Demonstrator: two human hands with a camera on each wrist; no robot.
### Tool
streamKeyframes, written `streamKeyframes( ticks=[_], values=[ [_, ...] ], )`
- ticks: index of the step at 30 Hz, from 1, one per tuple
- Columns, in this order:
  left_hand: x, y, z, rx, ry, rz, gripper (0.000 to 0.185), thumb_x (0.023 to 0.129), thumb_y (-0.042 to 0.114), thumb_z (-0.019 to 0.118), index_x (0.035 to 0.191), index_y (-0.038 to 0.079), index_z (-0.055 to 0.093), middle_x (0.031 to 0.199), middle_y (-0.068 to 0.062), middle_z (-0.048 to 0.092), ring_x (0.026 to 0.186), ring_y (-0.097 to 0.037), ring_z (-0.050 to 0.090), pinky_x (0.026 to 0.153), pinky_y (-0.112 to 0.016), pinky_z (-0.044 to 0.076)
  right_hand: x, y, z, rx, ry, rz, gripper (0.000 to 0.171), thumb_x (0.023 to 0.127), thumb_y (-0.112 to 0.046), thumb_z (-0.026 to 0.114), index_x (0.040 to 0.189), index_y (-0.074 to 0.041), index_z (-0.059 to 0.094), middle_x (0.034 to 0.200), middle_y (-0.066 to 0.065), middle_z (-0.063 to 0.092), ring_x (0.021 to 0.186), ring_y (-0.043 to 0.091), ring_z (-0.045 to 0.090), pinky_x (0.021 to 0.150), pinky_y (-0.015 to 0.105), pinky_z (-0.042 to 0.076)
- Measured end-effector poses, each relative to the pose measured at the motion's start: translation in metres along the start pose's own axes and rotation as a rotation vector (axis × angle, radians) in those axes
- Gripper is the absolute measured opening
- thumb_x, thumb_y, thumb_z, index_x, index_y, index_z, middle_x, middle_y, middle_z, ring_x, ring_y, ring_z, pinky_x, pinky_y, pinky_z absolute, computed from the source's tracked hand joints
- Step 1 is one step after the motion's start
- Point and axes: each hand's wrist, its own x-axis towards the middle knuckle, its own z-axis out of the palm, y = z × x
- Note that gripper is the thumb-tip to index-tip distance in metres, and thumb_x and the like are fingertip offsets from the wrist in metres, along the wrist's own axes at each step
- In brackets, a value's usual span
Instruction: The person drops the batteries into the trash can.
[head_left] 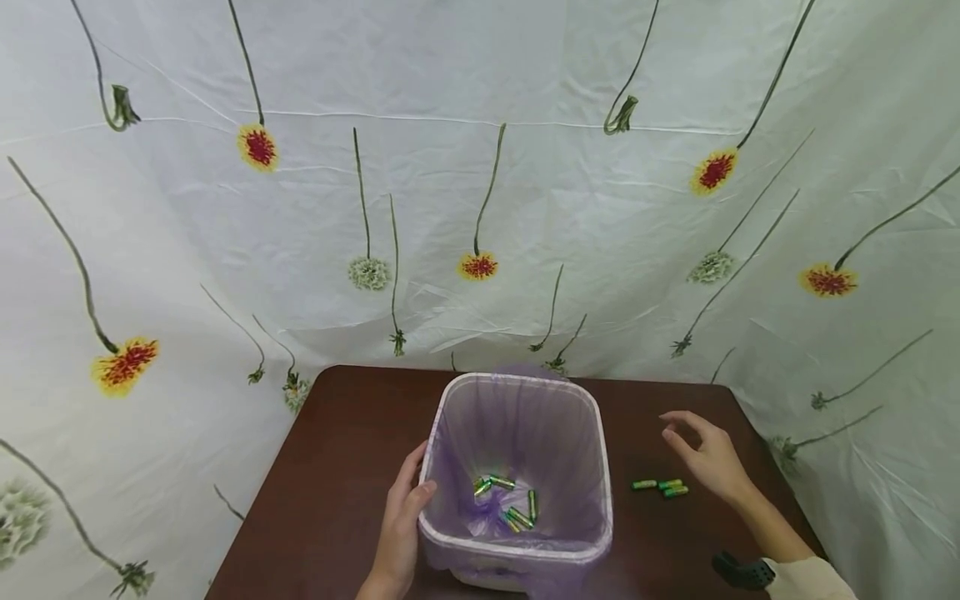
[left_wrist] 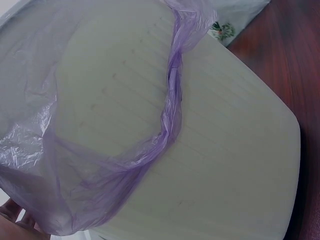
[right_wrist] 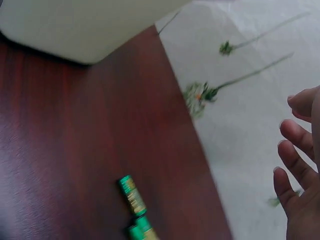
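Note:
A white trash bin (head_left: 517, 552) lined with a thin purple bag (head_left: 536, 417) stands on the table. My left hand (head_left: 402, 521) grips its left rim, thumb over the edge and fingers along the outside. Several green-and-gold batteries (head_left: 532, 505) lie at the bottom of the bin. My right hand (head_left: 712, 457) is raised to the right of the bin, fingers loosely bent and holding nothing. Just left of that hand, three more batteries (head_left: 644, 484) lie close together on the tabletop. In the left wrist view, the bag's twisted edge (left_wrist: 172, 105) hangs over the bin's outer wall (left_wrist: 230, 150).
The dark brown table (head_left: 352, 433) has rounded far corners. Behind and around it hangs a white cloth (head_left: 450, 192) printed with flowers. A dark band (head_left: 741, 572) circles my right wrist beside a light sleeve (head_left: 810, 579).

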Motion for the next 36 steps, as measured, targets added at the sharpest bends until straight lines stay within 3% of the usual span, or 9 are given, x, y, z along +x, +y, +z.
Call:
streamKeyframes(
  ticks=[4,8,11,14,16,23,36],
  values=[
    [-0.001,0.000,0.000,-0.001,0.000,0.013,0.053,0.100,0.007,0.045,0.153,0.003,0.045,0.147,-0.017,0.052,0.125,-0.024,0.055,0.099,-0.029,0.047,-0.019,0.024,0.011,-0.014,0.059,0.036,0.018,0.099,-0.007,0.069,0.116,-0.005,0.072,0.099,0.005,0.068,0.079,0.009,0.055,0.061,0.030,0.043],
    [-0.001,0.000,0.000,0.008,-0.005,0.025,0.053,0.099,0.006,0.044,0.152,0.002,0.045,0.145,-0.019,0.054,0.124,-0.024,0.056,0.098,-0.028,0.047,-0.040,0.050,0.027,-0.043,0.097,0.087,0.018,0.097,-0.002,0.070,0.115,-0.003,0.072,0.100,0.008,0.069,0.080,0.014,0.059,0.061,0.030,0.046],
    [0.000,0.000,0.000,0.006,-0.018,0.023,0.054,0.099,0.006,0.045,0.153,0.003,0.045,0.143,-0.019,0.054,0.123,-0.025,0.056,0.098,-0.029,0.047,-0.057,0.065,0.035,-0.066,0.089,0.146,0.022,0.094,0.003,0.071,0.116,0.000,0.071,0.108,0.016,0.069,0.092,0.029,0.065,0.070,0.041,0.052],
    [0.000,0.001,0.000,0.002,-0.019,0.032,0.053,0.099,0.006,0.045,0.153,0.002,0.045,0.141,-0.020,0.054,0.121,-0.026,0.057,0.097,-0.030,0.048,-0.070,0.077,0.042,-0.071,0.043,0.238,0.025,0.095,0.001,0.069,0.120,0.000,0.070,0.120,0.024,0.066,0.114,0.048,0.058,0.086,0.062,0.048],
    [0.000,0.001,0.000,0.007,-0.015,0.043,0.053,0.099,0.006,0.044,0.152,0.001,0.045,0.141,-0.020,0.054,0.121,-0.024,0.057,0.097,-0.028,0.047,-0.078,0.084,0.046,-0.069,0.008,0.301,0.027,0.096,-0.001,0.068,0.123,0.001,0.068,0.126,0.028,0.063,0.119,0.052,0.052,0.090,0.069,0.042],
    [-0.002,0.003,0.001,0.005,0.005,0.033,0.053,0.100,0.006,0.044,0.152,0.000,0.045,0.145,-0.020,0.052,0.122,-0.019,0.056,0.098,-0.027,0.046,-0.098,0.097,0.057,-0.068,-0.040,0.454,0.032,0.096,-0.001,0.062,0.127,0.005,0.065,0.134,0.032,0.056,0.120,0.051,0.046,0.096,0.070,0.037],
    [-0.002,0.004,0.001,0.010,0.002,0.019,0.054,0.100,0.007,0.043,0.154,0.001,0.043,0.147,-0.020,0.051,0.123,-0.019,0.055,0.098,-0.027,0.046,-0.101,0.107,0.069,-0.072,0.038,0.354,0.032,0.092,0.005,0.065,0.124,0.005,0.065,0.136,0.031,0.052,0.120,0.051,0.043,0.093,0.069,0.036]
  ],
)
